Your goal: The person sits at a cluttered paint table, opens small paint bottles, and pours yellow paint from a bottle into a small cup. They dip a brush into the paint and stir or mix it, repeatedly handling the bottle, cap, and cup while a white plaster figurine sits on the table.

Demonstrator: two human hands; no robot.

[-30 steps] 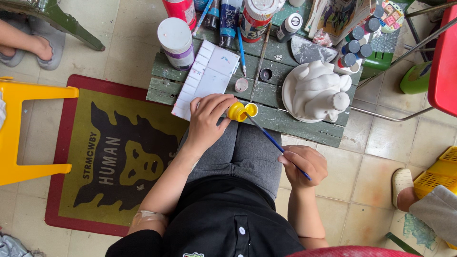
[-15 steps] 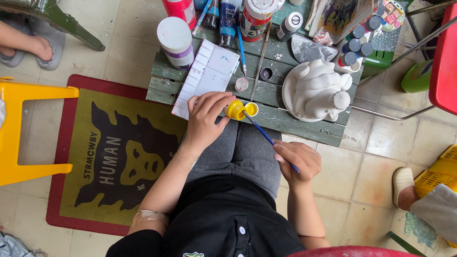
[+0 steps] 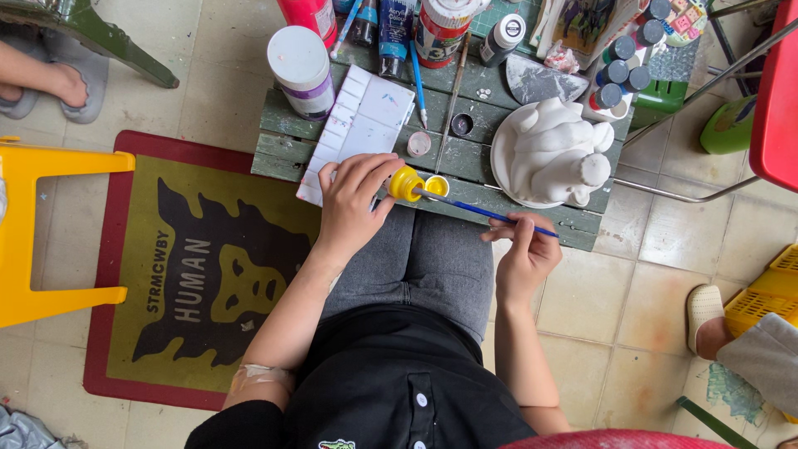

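My left hand grips a small yellow paint bottle with a flip cap open, at the front edge of a green wooden table. My right hand holds a blue paintbrush whose tip reaches the yellow cap. A white rectangular paint palette lies just behind my left hand. An unpainted white figurine stands on a white plate at the right of the table.
Paint tubes, jars and brushes crowd the table's back, with a white-lidded jar at left. A yellow stool and a red-edged mat lie left. Other people's feet show at top left and lower right. A red chair stands right.
My right hand has risen from my lap toward the table, bringing the brush tip into the yellow cap. My left hand and the bottle stayed put.
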